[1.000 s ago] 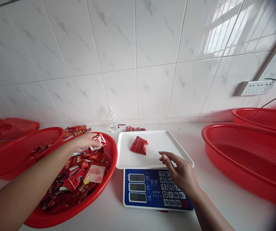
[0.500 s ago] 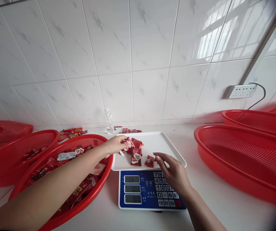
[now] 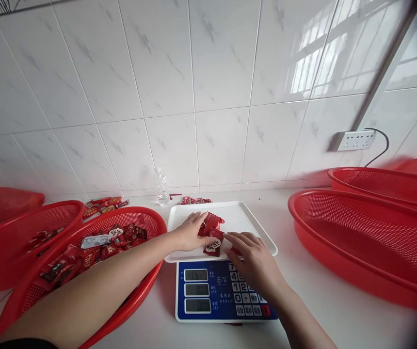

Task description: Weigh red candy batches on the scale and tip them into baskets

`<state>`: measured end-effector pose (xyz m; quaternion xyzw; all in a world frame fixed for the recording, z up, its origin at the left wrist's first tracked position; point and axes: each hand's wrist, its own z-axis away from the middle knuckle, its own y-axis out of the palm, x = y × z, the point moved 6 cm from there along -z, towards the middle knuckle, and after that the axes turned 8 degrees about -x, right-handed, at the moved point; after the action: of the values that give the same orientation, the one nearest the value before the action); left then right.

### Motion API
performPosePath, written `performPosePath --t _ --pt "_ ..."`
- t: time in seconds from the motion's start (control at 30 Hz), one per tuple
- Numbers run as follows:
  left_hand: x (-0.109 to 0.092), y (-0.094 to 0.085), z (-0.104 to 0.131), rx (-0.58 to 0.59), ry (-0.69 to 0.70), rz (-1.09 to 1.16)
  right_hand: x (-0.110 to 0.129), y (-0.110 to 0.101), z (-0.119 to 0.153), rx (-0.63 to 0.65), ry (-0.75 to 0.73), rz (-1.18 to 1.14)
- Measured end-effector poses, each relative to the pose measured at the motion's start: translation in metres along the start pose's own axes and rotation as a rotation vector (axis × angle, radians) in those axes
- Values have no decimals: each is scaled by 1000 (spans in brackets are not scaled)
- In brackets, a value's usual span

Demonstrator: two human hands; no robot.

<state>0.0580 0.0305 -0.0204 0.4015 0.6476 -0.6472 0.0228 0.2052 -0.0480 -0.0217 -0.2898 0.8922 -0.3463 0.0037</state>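
Observation:
On the white tray (image 3: 255,232) of the scale, my left hand (image 3: 189,233) is curled round the left side of a small pile of red candy packets (image 3: 213,223), thumb and fingers against them. My right hand (image 3: 250,252) comes in from the other side, fingers bent over a small red packet (image 3: 236,250) that is mostly covered, its fingertips meeting the pile. A packet with a cream label (image 3: 213,247) shows between the hands. Below the tray lies the scale's blue panel (image 3: 216,306), with displays and keys partly behind my right hand.
A red basket (image 3: 159,225) full of wrapped sweets stands under my left forearm, another red basket (image 3: 79,209) beyond it. Red baskets (image 3: 303,194) stand at the right. A clear bottle (image 3: 162,186) and loose packets (image 3: 194,200) are by the wall, below a socket strip (image 3: 356,140).
My left hand has moved right and down onto the pile, and the packet it held is now among the others. My right hand has moved slightly left. The view has shifted slightly.

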Motion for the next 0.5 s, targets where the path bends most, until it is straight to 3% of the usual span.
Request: performPosePath --t 0.13,0.23,0.33,0.4,0.5 --pt "1 -17 -2 -49 -35 92 -14 0 3 8 125 87" --pt "18 -56 4 -288 -72 107 -12 2 3 30 160 -6" --pt "61 -99 23 -546 -251 2 -10 2 4 2 208 -104" --pt "95 -112 39 -489 -397 -131 -10 1 4 -21 231 -141" --pt "139 -107 64 -192 -523 -313 -8 0 4 -36 228 -168"
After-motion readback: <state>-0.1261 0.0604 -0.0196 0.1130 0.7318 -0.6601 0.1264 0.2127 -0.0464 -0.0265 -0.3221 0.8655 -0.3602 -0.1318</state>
